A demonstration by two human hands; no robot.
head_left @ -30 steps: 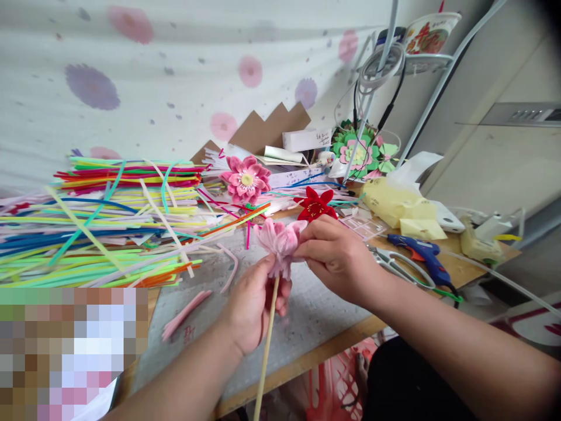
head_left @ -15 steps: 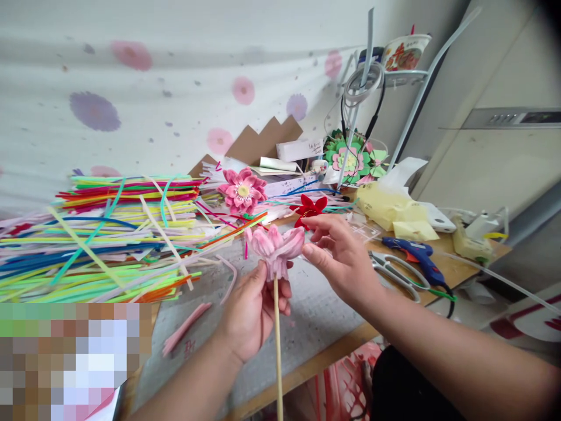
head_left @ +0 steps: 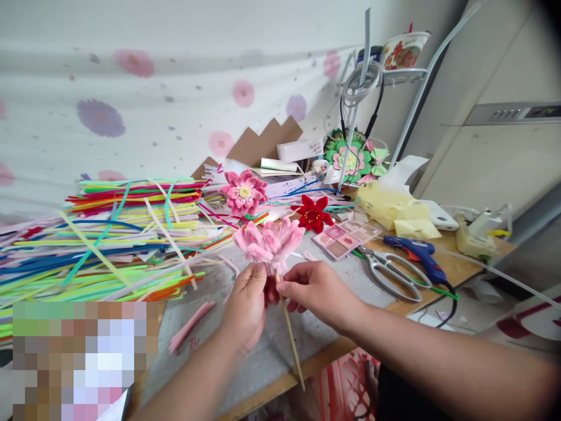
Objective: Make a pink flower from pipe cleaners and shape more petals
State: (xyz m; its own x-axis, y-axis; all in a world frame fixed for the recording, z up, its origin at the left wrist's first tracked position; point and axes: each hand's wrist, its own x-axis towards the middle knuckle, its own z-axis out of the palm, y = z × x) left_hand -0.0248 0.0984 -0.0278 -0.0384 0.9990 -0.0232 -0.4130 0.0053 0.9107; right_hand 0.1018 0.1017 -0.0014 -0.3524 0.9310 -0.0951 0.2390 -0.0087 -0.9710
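Note:
A pale pink fuzzy flower [head_left: 268,241] sits on top of a thin wooden stick [head_left: 291,339], above the grey mat. My left hand [head_left: 248,307] is closed around the flower's base, thumb in front and some fingers hidden behind. From the right, my right hand [head_left: 313,292] pinches the top of the stick just below the petals. The stick slants down to the right, its lower end over the table's front edge. Behind the held flower are a finished pink flower [head_left: 244,193] and a red flower [head_left: 314,213].
Bundles of coloured pipe cleaners [head_left: 131,234] cover the left side. Pink strips [head_left: 191,326] lie on the mat [head_left: 219,380]. A makeup palette [head_left: 337,238], scissors [head_left: 394,275], a blue glue gun [head_left: 418,254] and a yellow packet [head_left: 385,204] are at the right.
My right hand has moved down from beside the petals to the top of the stick. The flower has turned, and the stick's lower end has swung right. The red flower and palette are now uncovered.

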